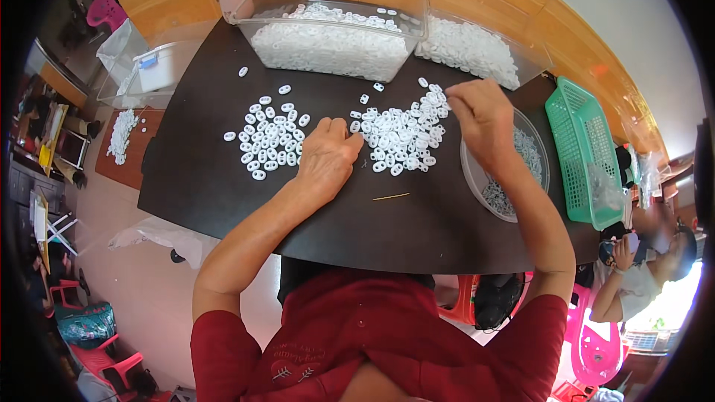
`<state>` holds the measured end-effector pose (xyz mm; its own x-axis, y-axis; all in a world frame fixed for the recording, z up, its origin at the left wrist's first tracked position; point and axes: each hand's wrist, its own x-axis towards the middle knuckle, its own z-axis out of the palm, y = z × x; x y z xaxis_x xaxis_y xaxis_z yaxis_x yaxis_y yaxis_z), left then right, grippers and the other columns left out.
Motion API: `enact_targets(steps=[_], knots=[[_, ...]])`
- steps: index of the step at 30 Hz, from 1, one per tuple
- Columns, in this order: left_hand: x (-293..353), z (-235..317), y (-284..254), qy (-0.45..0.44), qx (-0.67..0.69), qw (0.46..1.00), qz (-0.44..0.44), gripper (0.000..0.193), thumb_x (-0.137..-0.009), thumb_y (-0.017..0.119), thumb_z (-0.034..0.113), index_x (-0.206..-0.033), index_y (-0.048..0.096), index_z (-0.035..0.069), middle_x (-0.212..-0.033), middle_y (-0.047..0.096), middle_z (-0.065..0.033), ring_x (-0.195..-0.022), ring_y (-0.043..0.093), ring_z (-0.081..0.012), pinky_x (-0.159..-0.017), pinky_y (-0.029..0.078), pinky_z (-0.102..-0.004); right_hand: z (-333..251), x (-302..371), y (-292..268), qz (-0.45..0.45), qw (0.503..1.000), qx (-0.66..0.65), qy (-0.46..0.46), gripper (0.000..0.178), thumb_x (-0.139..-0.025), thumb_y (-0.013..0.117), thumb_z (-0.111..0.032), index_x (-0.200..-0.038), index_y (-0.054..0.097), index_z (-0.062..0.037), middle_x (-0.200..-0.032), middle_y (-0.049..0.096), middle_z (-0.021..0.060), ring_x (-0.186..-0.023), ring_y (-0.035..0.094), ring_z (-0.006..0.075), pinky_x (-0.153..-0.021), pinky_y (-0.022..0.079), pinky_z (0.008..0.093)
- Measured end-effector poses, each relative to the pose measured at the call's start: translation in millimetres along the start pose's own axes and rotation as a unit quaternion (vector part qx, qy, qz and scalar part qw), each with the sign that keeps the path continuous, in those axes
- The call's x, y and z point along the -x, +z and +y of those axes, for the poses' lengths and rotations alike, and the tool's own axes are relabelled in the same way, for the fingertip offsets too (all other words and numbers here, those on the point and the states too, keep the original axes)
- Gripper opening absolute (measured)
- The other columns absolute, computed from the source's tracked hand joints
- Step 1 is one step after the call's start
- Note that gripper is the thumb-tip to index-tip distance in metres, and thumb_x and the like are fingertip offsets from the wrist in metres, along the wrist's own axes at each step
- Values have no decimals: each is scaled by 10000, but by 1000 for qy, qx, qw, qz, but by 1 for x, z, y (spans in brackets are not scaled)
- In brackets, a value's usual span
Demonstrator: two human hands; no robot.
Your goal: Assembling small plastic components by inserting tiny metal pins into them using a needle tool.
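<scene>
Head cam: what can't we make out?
All in the head view:
Left hand: any held item, hidden by its curled grip.
Right hand: any pinched item, too small and covered by the grip.
Round tub: part of it, behind the right forearm.
Grey parts: exact shape, too small.

White oval pieces (402, 134) — two heaps
</scene>
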<state>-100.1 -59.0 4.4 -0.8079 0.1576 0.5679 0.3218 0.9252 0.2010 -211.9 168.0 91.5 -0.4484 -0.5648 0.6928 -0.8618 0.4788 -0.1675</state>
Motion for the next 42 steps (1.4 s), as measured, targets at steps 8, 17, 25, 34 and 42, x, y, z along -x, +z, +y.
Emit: enact_targets(steps=[8, 17, 25, 34, 42], knots=[[-9, -3, 3, 50, -35, 997, -42, 137, -609, 600, -50, -725, 615, 22, -771, 510, -108, -751, 520, -263, -612, 452, -362, -21, 15, 0, -18, 998, -51, -10, 133, -712, 676, 48, -822, 638, -15, -785, 630, 88, -717, 561, 256, -621, 454, 339], [-11, 1, 2, 115, -28, 991, -62, 149, -610, 591, -38, -750, 564, 7, -798, 516, -125, -757, 522, -275, -647, 458, -364, -26, 43, 0, -54, 997, -60, 6, 141, -707, 689, 39, -827, 639, -16, -791, 628, 92, -697, 546, 260, -602, 444, 342], [-11, -1, -3, 133, -27, 989, -51, 86, -634, 579, 8, -712, 545, 16, -794, 507, -126, -750, 526, -267, -636, 468, -364, 1, 71, -37, -48, 989, -25, 136, 104, -716, 676, 21, -811, 661, -19, -763, 638, 96, -715, 568, 268, -631, 459, 356], [-13, -3, -3, 87, 26, 992, -89, 146, -671, 630, -47, -761, 533, 15, -795, 496, -121, -771, 535, -300, -632, 451, -396, 32, 117, -57, -66, 979, 41, 191, 98, -728, 681, -26, -826, 677, -22, -791, 646, 93, -729, 589, 257, -666, 464, 347], [0, 20, -34, 15, 119, 992, -41, 199, -693, 646, -75, -851, 556, 7, -769, 521, -112, -705, 559, -270, -597, 450, -356, 58, 115, -21, -73, 984, 99, 125, 117, -698, 692, -54, -813, 677, -69, -737, 599, 82, -746, 552, 270, -644, 451, 394]])
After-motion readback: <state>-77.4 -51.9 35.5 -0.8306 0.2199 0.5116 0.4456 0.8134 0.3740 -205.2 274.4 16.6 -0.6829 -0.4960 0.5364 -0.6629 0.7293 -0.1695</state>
